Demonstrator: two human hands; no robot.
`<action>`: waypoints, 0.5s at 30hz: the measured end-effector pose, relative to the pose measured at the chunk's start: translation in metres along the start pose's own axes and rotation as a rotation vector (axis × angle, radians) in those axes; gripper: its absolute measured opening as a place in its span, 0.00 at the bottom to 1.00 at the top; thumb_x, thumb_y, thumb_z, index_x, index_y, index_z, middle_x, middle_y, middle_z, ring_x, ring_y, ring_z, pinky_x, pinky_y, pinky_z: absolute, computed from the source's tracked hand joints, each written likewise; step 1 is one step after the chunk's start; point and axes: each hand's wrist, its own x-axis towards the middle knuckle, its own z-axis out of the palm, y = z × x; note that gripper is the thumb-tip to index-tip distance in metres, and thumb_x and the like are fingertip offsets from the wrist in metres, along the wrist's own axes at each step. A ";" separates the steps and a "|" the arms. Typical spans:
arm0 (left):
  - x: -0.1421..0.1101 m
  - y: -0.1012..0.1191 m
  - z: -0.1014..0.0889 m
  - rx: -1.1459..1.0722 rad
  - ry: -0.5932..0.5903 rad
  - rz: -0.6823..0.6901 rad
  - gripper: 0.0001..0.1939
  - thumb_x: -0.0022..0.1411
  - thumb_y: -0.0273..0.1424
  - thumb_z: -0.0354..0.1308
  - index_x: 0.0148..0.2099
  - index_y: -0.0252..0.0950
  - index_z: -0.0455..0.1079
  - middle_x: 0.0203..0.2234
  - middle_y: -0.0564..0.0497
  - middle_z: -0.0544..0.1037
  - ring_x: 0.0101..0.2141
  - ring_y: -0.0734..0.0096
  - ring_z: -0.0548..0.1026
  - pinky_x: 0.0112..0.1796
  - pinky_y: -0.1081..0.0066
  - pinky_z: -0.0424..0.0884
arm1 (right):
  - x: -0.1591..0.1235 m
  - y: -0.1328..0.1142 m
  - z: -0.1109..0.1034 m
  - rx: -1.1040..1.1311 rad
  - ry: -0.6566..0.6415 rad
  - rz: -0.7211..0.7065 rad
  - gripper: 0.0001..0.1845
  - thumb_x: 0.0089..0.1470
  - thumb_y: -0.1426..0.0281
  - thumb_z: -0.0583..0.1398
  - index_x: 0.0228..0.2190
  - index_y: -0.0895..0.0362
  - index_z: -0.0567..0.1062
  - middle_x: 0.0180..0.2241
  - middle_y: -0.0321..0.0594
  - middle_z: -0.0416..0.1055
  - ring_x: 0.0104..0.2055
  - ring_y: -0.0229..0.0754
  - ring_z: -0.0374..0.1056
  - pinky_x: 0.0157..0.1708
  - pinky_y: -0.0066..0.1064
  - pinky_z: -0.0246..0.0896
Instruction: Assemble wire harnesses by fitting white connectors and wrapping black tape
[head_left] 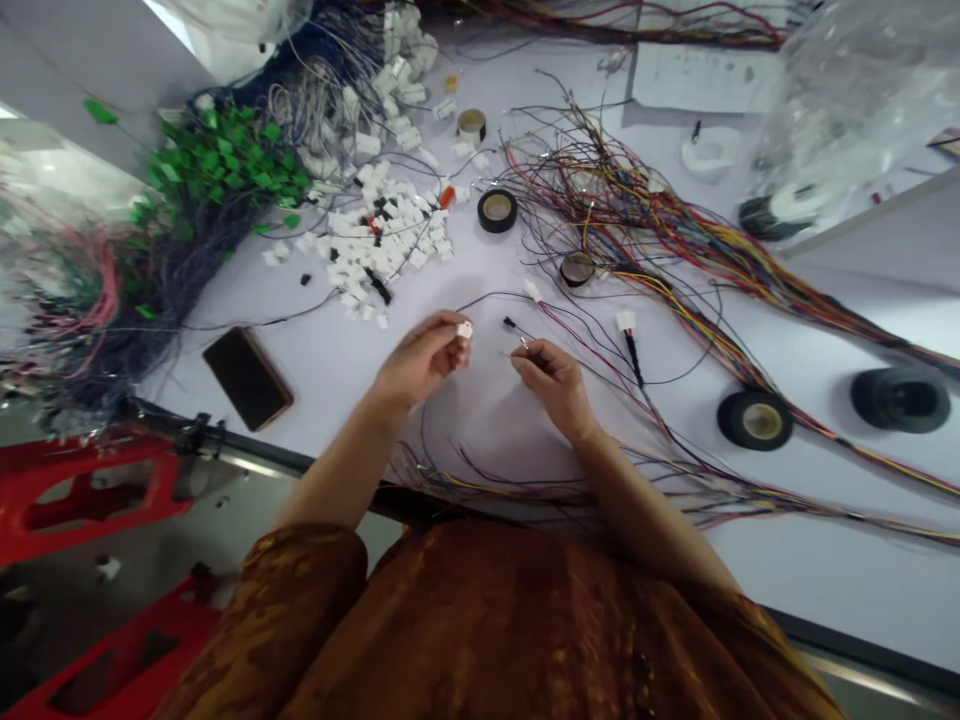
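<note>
From the head view, the left hand (420, 358) pinches a small white connector housing (465, 329) between fingers and thumb. Just beside it, the right hand (547, 382) pinches a thin wire end (523, 345). Beyond the hands, a heap of white connectors (379, 235) lies on the counter (322, 365); a roll of black electrical tape (754, 420) sits to the right.

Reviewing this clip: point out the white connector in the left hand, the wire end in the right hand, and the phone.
White plastic connector (465, 329), head view, on its body.
Wire end (523, 344), head view, on its metal tip.
Phone (246, 378), head view, on its dark screen.
</note>
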 end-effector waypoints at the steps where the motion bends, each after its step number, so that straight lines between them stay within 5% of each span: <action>1: -0.002 -0.013 0.008 -0.031 -0.054 -0.049 0.07 0.54 0.32 0.67 0.35 0.39 0.73 0.23 0.54 0.71 0.23 0.77 0.69 0.24 0.74 0.66 | 0.000 0.000 0.000 -0.017 0.006 -0.007 0.10 0.53 0.61 0.63 0.30 0.56 0.73 0.23 0.30 0.58 0.25 0.32 0.49 0.25 0.27 0.46; 5: -0.003 -0.040 0.017 -0.104 -0.130 -0.107 0.12 0.52 0.36 0.71 0.36 0.39 0.75 0.25 0.54 0.71 0.24 0.78 0.68 0.26 0.75 0.66 | 0.001 0.004 -0.003 -0.086 0.013 -0.068 0.10 0.54 0.62 0.63 0.32 0.56 0.73 0.24 0.30 0.57 0.26 0.33 0.51 0.27 0.28 0.48; 9: -0.004 -0.046 0.014 -0.115 -0.124 -0.113 0.14 0.50 0.38 0.74 0.37 0.39 0.76 0.25 0.54 0.73 0.25 0.79 0.69 0.28 0.76 0.67 | 0.000 0.012 -0.003 -0.067 -0.024 -0.131 0.08 0.61 0.63 0.57 0.39 0.54 0.67 0.25 0.30 0.59 0.26 0.33 0.53 0.28 0.27 0.51; 15: -0.006 -0.052 0.015 -0.042 -0.123 -0.037 0.14 0.53 0.39 0.72 0.38 0.39 0.76 0.26 0.54 0.74 0.27 0.79 0.72 0.31 0.76 0.70 | -0.002 0.010 -0.006 0.021 -0.092 -0.158 0.09 0.67 0.61 0.52 0.35 0.52 0.61 0.29 0.32 0.68 0.23 0.32 0.53 0.26 0.28 0.51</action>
